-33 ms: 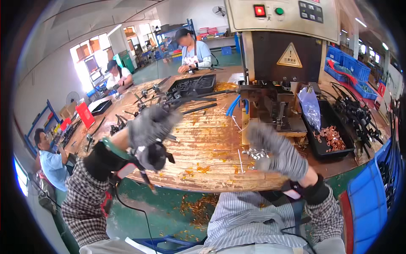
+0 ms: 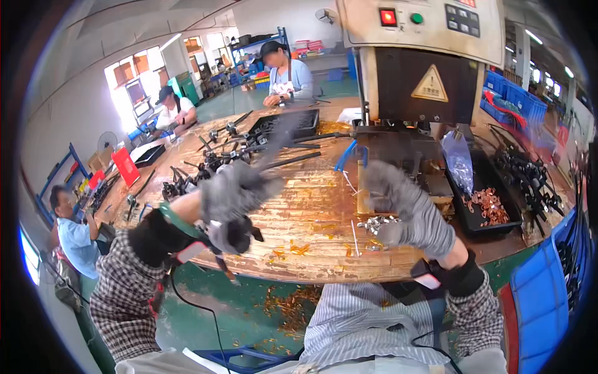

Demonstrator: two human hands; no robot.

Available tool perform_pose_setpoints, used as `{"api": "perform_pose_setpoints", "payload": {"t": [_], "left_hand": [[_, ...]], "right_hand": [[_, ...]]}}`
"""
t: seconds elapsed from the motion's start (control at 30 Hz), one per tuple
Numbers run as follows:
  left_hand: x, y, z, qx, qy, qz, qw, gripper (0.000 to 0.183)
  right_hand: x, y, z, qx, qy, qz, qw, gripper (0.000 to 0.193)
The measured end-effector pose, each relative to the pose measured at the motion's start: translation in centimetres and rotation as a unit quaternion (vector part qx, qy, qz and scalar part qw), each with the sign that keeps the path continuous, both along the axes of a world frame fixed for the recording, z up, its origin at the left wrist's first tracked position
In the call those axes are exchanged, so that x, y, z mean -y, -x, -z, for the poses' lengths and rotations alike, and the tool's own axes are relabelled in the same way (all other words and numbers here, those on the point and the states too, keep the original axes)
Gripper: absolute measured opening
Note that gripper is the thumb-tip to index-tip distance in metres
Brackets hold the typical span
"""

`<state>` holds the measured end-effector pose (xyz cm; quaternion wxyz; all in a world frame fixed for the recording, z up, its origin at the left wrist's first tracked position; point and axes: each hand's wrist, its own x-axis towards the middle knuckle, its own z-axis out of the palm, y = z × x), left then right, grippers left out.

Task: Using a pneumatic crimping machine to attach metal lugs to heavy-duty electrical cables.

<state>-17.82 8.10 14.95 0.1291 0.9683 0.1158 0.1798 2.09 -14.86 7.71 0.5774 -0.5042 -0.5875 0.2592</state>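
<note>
My left hand (image 2: 237, 193), in a grey glove and smeared by motion, is closed round a black cable with a black moulded fitting (image 2: 238, 235) below the palm. A blurred dark length of it slants up past my fingers, and a copper-coloured end (image 2: 232, 277) hangs beneath. My right hand (image 2: 414, 215), also gloved, hovers in front of the press (image 2: 411, 149). Its fingers reach forward, apart from the thumb, and I see nothing between them. Beside the thumb lies a small heap of silvery metal pieces (image 2: 377, 224) on the worn wooden table (image 2: 311, 215).
Right of the press sit a black tray (image 2: 495, 225) with copper-coloured terminals (image 2: 489, 204) and a clear plastic bag (image 2: 458, 161). Black cable assemblies (image 2: 523, 159) lie beyond it. Another black tray (image 2: 307, 124) stands at the back. Three people work around the table; a blue crate (image 2: 542, 280) is at right.
The dark cable length at my left hand now tilts more steeply upward and is blurred. My right hand has lifted slightly. The whole view has shifted a little.
</note>
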Motion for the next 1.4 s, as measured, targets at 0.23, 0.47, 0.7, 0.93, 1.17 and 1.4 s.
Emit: {"api": "perform_pose_setpoints", "payload": {"t": [0.23,0.47,0.7,0.93,1.17,1.4], "left_hand": [[2.5,-2.2,2.7,-0.216,0.070,0.080,0.971,0.047],[3.2,-4.7,1.4,-0.459,-0.003,0.030,0.888,0.046],[-3.4,-12.2,11.0,-0.659,-0.088,0.017,0.747,0.033],[-4.2,-11.0,14.9,-0.320,-0.161,0.102,0.928,0.025],[-1.4,-3.6,14.1,-0.120,-0.180,-0.090,0.972,0.056],[-4.7,3.2,18.1,0.069,-0.076,-0.219,0.970,0.072]], "right_hand": [[-0.6,1.5,-4.7,0.184,-0.176,-0.048,0.966,0.054],[0.5,3.5,0.8,0.013,-0.099,0.054,0.994,0.028],[-4.6,5.1,12.7,-0.363,-0.055,0.206,0.907,0.021],[-5.6,2.3,15.8,-0.439,-0.049,0.236,0.865,0.016],[-5.8,0.8,15.6,-0.337,-0.002,0.264,0.904,0.019],[-5.8,0.4,15.8,-0.329,0.022,0.229,0.916,0.024]]}}
